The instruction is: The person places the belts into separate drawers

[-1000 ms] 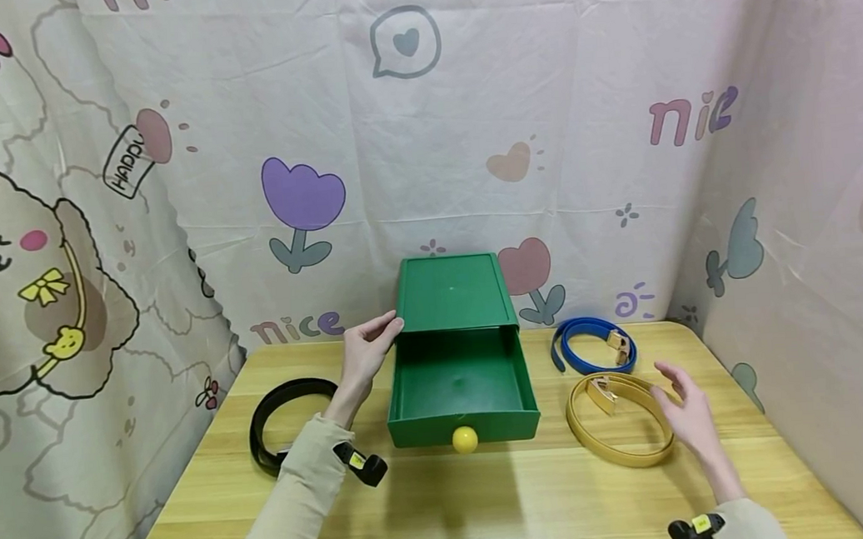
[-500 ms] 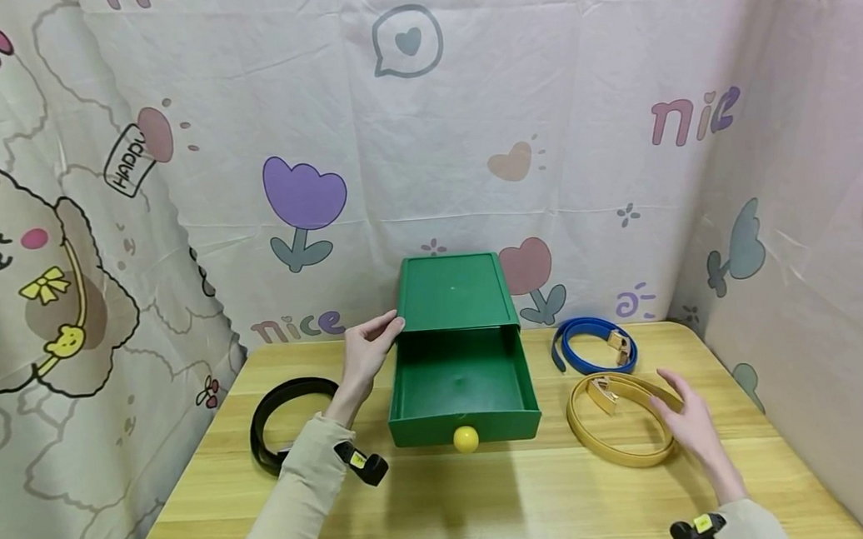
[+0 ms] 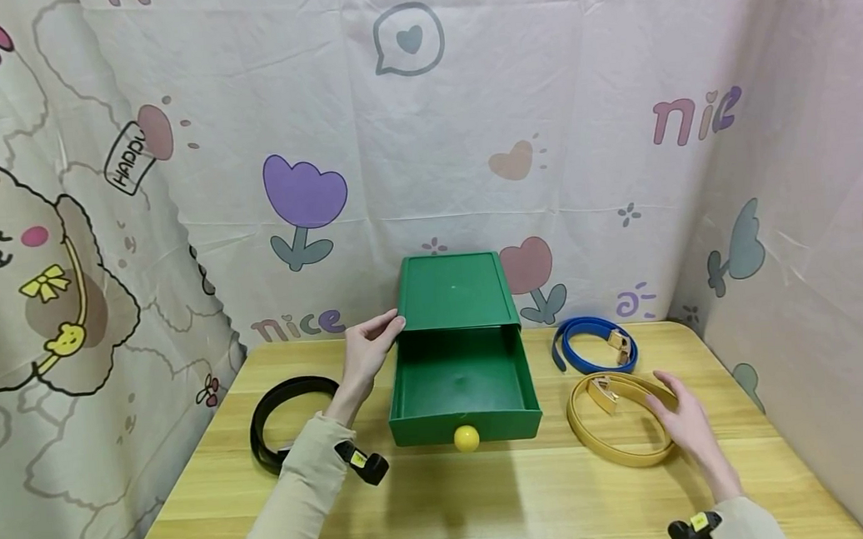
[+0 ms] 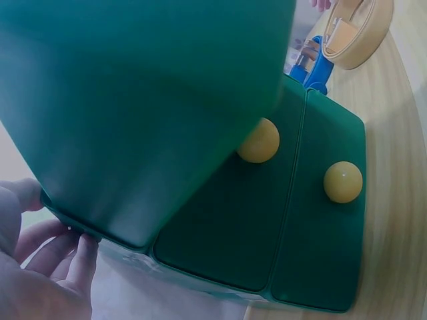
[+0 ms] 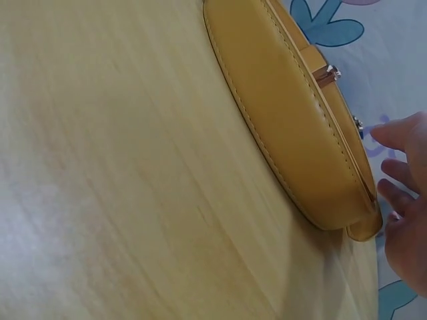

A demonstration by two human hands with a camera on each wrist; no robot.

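One yellow belt (image 5: 287,120) lies on the desk (image 3: 561,507) near the right hand (image 3: 688,420), which, fingers parted, has shifted slightly inward, suggesting an incomplete reach, while the left hand (image 3: 362,358) pinches the cabinet (image 3: 454,293).

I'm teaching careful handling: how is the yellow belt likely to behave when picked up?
The yellow belt probably flexes and may uncoil, being a thin strap curled in loops. Its shiny buckle likely makes that part heavier. Lying as a wide ring, it should slide rather than roll.
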